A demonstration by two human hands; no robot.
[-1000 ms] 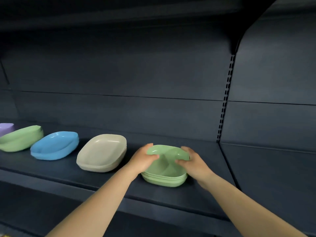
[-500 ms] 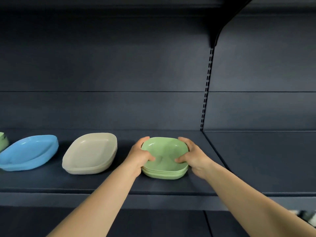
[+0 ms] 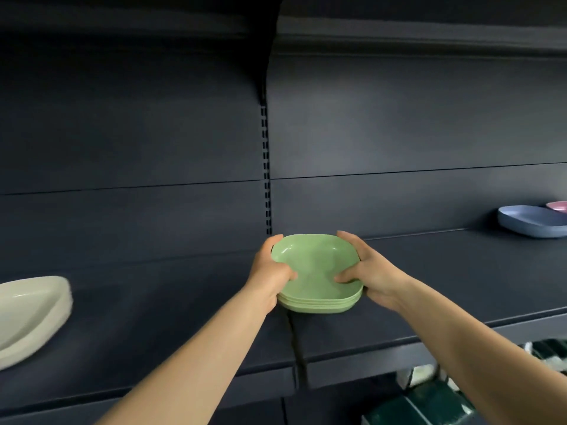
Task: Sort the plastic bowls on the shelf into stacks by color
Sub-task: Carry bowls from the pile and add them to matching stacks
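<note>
A stack of several green plastic bowls (image 3: pixel 316 265) is held between both hands over the seam between two dark shelf boards (image 3: pixel 460 286). My left hand (image 3: pixel 270 271) grips its left rim, thumb inside the top bowl. My right hand (image 3: pixel 368 271) grips the right rim the same way. A stack of beige bowls (image 3: pixel 27 314) stands at the far left. On the right board, far right, sits a slate-blue bowl (image 3: pixel 530 220) with a pink bowl (image 3: pixel 557 206) behind it, cut by the frame edge.
A slotted upright (image 3: pixel 265 167) divides the back panel behind the green stack. Another shelf overhangs above. Below the right board, dark green and white goods (image 3: pixel 429 400) show on a lower level.
The view and both hands have shifted right along the shelf with the green stack. The blue bowl at left has left the frame; slate-blue and pink bowls have appeared at right.
</note>
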